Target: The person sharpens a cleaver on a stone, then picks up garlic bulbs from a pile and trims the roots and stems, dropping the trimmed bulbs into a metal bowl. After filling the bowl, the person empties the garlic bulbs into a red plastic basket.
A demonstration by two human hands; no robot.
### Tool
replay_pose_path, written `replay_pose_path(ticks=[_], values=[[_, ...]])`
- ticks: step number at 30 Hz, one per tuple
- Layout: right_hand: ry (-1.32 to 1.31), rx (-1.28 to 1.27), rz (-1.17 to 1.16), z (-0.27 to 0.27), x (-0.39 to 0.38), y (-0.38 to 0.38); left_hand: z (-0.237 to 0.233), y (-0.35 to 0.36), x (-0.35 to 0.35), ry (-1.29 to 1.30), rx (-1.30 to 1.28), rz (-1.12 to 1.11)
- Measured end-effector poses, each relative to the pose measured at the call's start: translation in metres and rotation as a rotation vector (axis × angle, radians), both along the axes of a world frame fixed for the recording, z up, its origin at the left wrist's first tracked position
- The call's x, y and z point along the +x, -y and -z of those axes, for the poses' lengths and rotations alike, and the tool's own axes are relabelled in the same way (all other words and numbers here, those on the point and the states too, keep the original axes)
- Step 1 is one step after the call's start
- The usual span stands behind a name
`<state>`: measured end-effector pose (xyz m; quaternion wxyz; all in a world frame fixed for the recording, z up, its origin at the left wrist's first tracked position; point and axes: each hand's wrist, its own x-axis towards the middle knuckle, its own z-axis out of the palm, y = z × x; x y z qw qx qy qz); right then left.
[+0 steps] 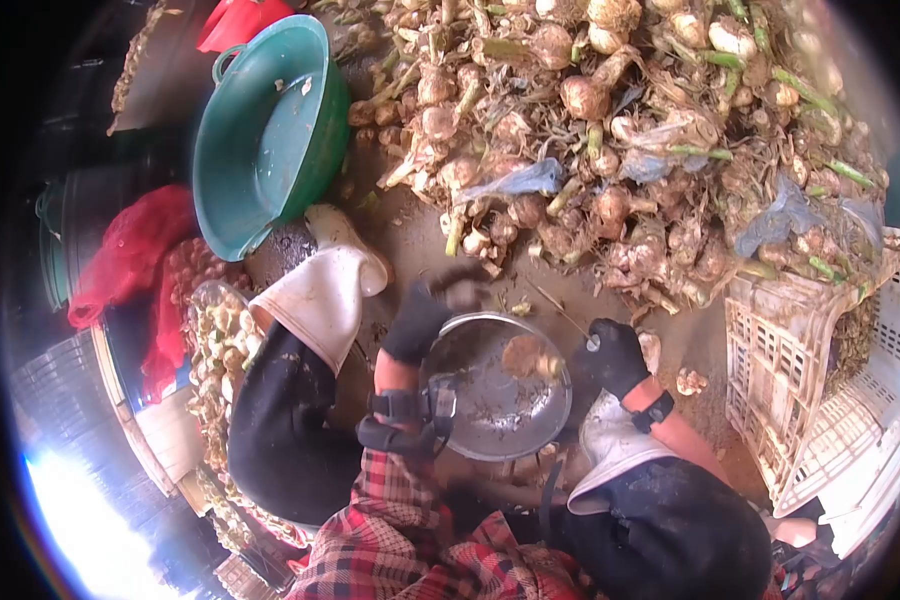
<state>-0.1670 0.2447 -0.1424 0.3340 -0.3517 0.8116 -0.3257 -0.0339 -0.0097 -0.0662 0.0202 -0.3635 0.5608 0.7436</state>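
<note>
The right hand (612, 358) clenched a thin tool (560, 312); the left hand (422, 318) blurred, its hold unclear. The bulb (522, 355) inside the basin (482, 425) looked light, firm, best gripped round its body.

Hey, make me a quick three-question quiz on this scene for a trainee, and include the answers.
1. Which hand holds the thin tool beside the bowl?
2. True or false: the green basin is filled to its rim.
3. Where is the white crate? A: in the bowl; B: in the green basin; C: beside the garlic heap.

Key:
1. The gloved right hand.
2. False; only a few bits show inside.
3. C.
</note>
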Motion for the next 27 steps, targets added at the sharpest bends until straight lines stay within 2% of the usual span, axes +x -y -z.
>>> replay_pose_path(ticks=[1,2,3,4,5,8,11,13,15,17,18,21,22,23,27], values=[[-0.007,-0.006,0.002,0.000,-0.001,0.002,0.019,0.018,-0.018,0.107,-0.172,-0.176],[-0.002,-0.016,0.036,0.000,0.000,0.003,0.041,0.040,-0.041,0.214,-0.492,-0.137],[-0.001,-0.027,0.068,0.001,0.000,0.004,0.059,0.052,-0.062,0.399,-0.980,-0.126],[-0.004,0.007,0.061,0.005,-0.001,0.004,0.049,0.053,-0.094,0.608,-1.060,-0.101],[-0.013,0.007,0.065,0.006,-0.001,0.006,0.063,0.063,-0.111,0.657,-1.023,-0.123],[-0.011,-0.024,0.121,0.007,0.001,0.006,0.092,0.082,-0.130,0.771,-0.936,0.040],[-0.022,-0.009,0.113,-0.001,-0.003,0.008,0.098,0.086,-0.122,0.725,-0.944,-0.070],[-0.017,-0.077,0.151,-0.009,-0.008,0.012,0.096,0.086,-0.104,0.465,-0.854,-0.229],[-0.007,-0.144,0.181,-0.025,-0.014,0.018,0.068,0.067,-0.089,0.090,-0.880,-0.299],[-0.112,-0.249,0.209,-0.048,-0.026,0.030,0.035,0.040,-0.081,-0.075,-0.818,-0.231],[-0.162,-0.284,0.148,-0.057,-0.032,0.034,0.019,0.023,-0.078,-0.127,-0.779,-0.179],[-0.231,-0.357,0.054,-0.096,-0.047,0.048,0.005,-0.014,-0.075,-0.237,-1.003,0.014],[-0.239,-0.344,0.063,-0.102,-0.049,0.048,0.004,-0.024,-0.075,-0.292,-0.821,0.014],[-0.307,-0.340,0.011,-0.106,-0.050,0.048,0.011,-0.030,-0.081,-0.372,-0.901,0.017],[-0.393,-0.326,-0.032,-0.110,-0.053,0.038,0.015,-0.052,-0.085,-0.358,-0.800,0.059]])
